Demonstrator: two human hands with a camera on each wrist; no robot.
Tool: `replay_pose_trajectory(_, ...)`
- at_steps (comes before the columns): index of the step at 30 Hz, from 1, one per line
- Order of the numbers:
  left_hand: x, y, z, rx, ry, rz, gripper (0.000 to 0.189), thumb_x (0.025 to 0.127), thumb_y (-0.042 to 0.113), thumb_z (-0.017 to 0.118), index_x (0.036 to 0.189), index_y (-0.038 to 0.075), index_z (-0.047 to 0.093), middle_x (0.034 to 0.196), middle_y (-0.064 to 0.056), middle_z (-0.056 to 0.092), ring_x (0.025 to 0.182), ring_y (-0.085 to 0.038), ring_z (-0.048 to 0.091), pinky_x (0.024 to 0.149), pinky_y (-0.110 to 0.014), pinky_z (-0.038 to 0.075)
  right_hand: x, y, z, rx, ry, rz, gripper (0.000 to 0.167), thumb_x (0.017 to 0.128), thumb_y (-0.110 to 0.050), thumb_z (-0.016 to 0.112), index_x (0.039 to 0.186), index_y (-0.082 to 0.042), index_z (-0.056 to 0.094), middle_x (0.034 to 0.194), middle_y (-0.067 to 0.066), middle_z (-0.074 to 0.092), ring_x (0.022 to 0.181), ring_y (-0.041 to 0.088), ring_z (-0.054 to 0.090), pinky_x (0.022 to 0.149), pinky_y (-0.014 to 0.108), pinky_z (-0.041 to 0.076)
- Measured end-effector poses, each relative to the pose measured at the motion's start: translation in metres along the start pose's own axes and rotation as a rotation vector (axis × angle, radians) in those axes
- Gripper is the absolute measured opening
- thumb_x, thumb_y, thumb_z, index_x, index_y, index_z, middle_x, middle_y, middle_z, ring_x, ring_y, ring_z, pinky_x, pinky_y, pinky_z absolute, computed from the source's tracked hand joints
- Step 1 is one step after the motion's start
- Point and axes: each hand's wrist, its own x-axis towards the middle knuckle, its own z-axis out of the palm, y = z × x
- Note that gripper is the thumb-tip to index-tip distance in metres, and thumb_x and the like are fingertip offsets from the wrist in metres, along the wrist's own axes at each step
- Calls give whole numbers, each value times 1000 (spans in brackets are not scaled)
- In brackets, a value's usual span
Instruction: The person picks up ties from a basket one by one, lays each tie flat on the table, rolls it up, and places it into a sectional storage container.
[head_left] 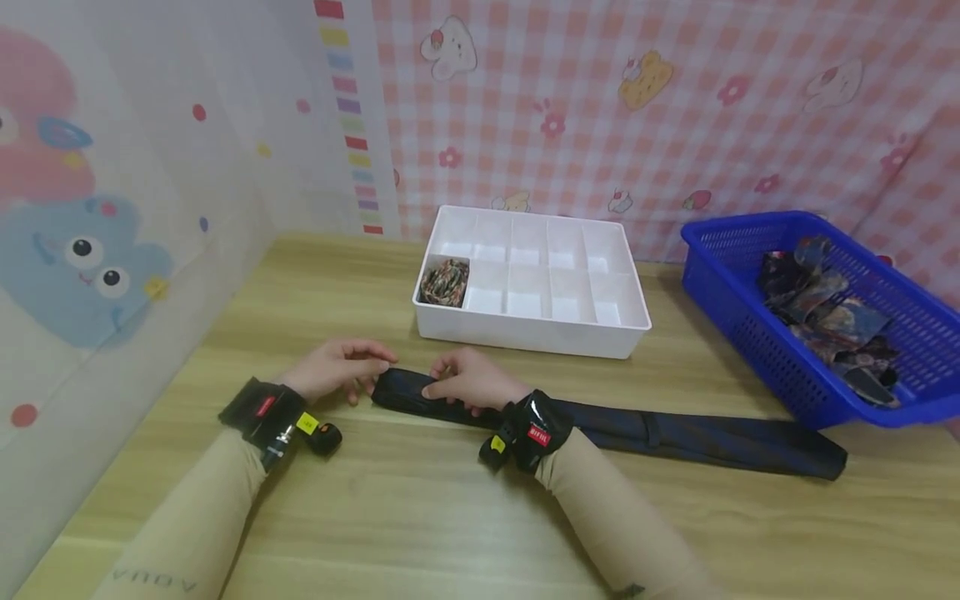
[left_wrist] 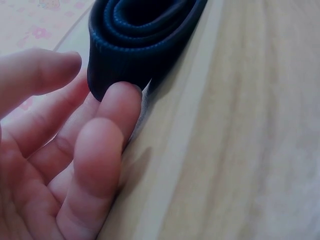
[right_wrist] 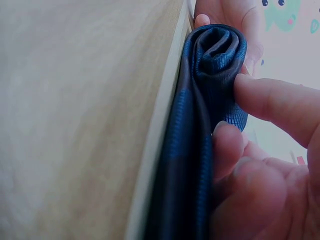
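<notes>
A dark blue and black striped necktie [head_left: 720,437] lies lengthwise on the table, its left end coiled into a roll. My right hand [head_left: 476,379] pinches that roll between thumb and fingers; in the right wrist view the thumb [right_wrist: 280,102] presses one side of the coil [right_wrist: 217,55]. At the roll's left end is my left hand [head_left: 337,367], its fingers loosely bent. In the left wrist view a fingertip [left_wrist: 122,97] touches the underside of the coil [left_wrist: 135,55], while the thumb [left_wrist: 45,70] stands apart from it.
Behind the hands stands a white divided tray [head_left: 532,332], with a patterned fabric roll [head_left: 444,283] in its front left compartment. A blue plastic basket [head_left: 727,304] at the right holds several dark patterned items [head_left: 847,321]. Its near corner is close to the necktie's right end.
</notes>
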Motion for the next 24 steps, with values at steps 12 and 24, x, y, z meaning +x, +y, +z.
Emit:
replay_pose_trajectory(12, -5, 5, -2, 37, 17, -49, 38, 96, 17, 60, 126, -6, 57, 94, -12, 64, 77, -21, 63, 61, -31, 55, 0, 1, 1, -14, 9, -18, 20, 87, -23, 70, 98, -8, 62, 67, 2, 57, 45, 11, 44, 38, 24, 40)
replay_pose_trajectory(24, -9, 53, 7, 490, -4, -217, 37, 96, 33, 56, 119, 4, 62, 84, -9, 67, 63, -19, 63, 52, -32, 52, -9, -19, 12, -377, 187, -161, 13, 84, -19, 71, 82, -13, 59, 67, -4, 53, 59, 12, 49, 53, 26, 38)
